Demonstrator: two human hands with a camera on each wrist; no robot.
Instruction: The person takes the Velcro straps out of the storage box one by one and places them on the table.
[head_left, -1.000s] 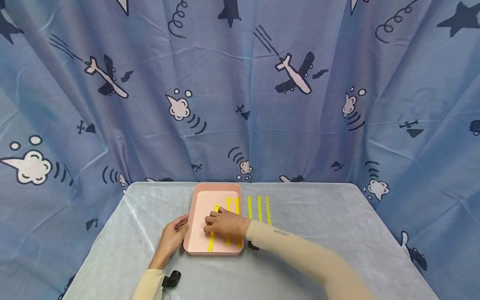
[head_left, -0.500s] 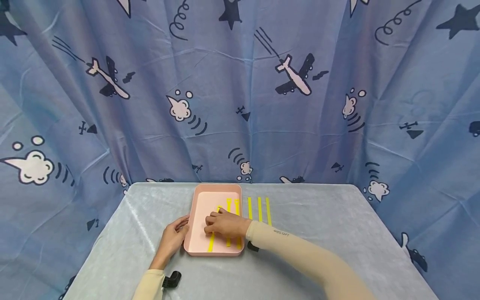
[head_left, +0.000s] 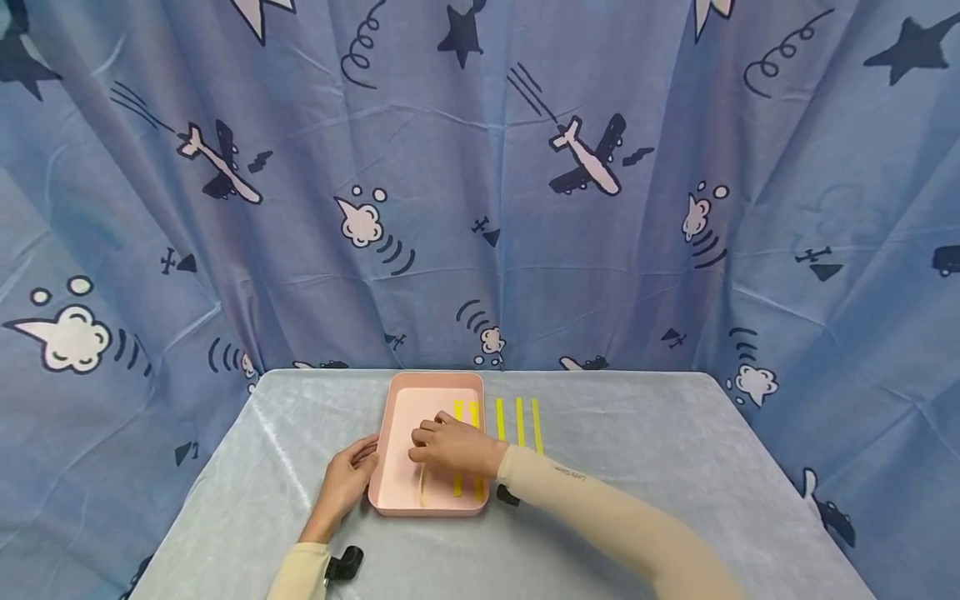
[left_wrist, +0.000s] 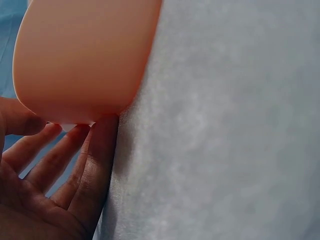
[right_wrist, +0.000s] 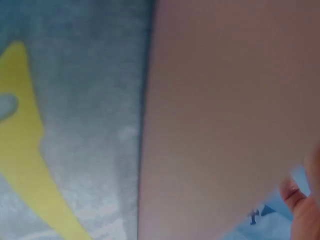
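Observation:
A pink tray (head_left: 399,467) lies on the table with flat yellow strips in it. My left hand (head_left: 347,482) is at its left side; in the left wrist view the fingers (left_wrist: 97,160) reach nearly straight to the tray wall (left_wrist: 80,65), thumb by the rim. My right hand (head_left: 453,448) is over the tray, fingers bent, pinching a yellow strip (head_left: 422,487) whose lower end shows thin, as if on edge; its upper part is hidden by the hand. Two more strips, one of them a strip (head_left: 458,483) with a notched head, lie to the right, partly under the hand.
Right of the tray, three yellow strips, among them a middle strip (head_left: 519,421), lie side by side on the grey cloth-covered table (head_left: 637,450). A yellow strip (right_wrist: 30,165) with a hole in its wide end shows in the right wrist view. A blue patterned curtain (head_left: 420,167) hangs behind.
The strip under my right hand has turned from flat to thin-looking, and its head no longer shows above the fingers. The left hand stays at the tray; the head view has tipped slightly up.

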